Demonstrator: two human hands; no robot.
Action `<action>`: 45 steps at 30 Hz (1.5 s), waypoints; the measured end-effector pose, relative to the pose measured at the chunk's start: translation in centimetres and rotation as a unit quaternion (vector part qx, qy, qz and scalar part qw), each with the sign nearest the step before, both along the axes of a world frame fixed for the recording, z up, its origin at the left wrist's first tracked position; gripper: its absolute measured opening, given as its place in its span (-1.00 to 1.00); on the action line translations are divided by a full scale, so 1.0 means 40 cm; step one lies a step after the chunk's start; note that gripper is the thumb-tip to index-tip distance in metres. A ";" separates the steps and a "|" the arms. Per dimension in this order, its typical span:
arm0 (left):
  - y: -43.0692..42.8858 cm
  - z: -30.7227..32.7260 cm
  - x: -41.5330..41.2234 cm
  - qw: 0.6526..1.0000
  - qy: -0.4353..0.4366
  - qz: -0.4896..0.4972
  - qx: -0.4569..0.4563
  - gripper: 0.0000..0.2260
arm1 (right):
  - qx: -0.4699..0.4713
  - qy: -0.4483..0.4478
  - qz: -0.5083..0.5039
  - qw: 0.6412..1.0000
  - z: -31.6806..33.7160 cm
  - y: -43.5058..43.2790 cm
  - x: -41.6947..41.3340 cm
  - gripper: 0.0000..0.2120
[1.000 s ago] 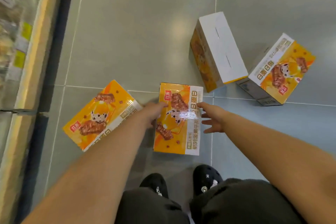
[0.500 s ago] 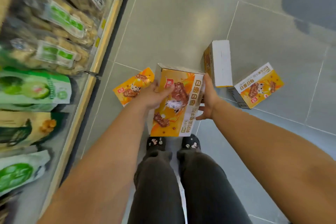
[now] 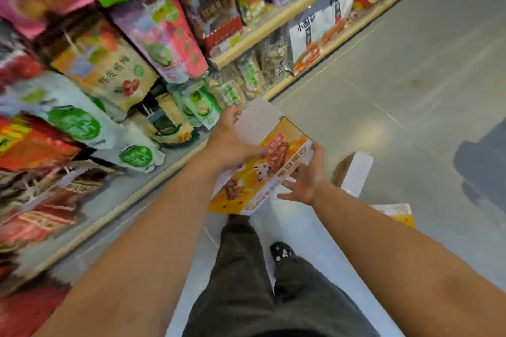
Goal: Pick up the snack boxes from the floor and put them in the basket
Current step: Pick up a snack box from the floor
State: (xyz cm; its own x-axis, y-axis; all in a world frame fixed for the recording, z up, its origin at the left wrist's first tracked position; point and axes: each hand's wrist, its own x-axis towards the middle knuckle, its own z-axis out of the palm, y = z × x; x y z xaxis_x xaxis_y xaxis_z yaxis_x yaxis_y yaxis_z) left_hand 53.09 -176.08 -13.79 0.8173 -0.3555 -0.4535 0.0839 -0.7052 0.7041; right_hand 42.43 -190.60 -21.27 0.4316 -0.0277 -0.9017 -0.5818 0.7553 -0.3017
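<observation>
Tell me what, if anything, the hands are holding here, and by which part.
Both hands hold one orange snack box. The left hand grips its upper left end, and the right hand holds its right long edge.

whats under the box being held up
Below the held box, gripped by the left hand and right hand, only a trouser leg and grey floor show. The floor patch directly beneath is covered.

Store shelves (image 3: 262,35) packed with colourful snack bags (image 3: 109,63), grey tiled floor (image 3: 410,76), dark trousers (image 3: 241,268), black shoe (image 3: 280,252)
</observation>
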 end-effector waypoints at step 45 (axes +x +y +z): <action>1.907 0.033 -1.244 0.603 0.105 0.783 -0.111 -0.45 | -0.180 -0.463 0.794 0.350 0.249 1.901 -0.401 -0.12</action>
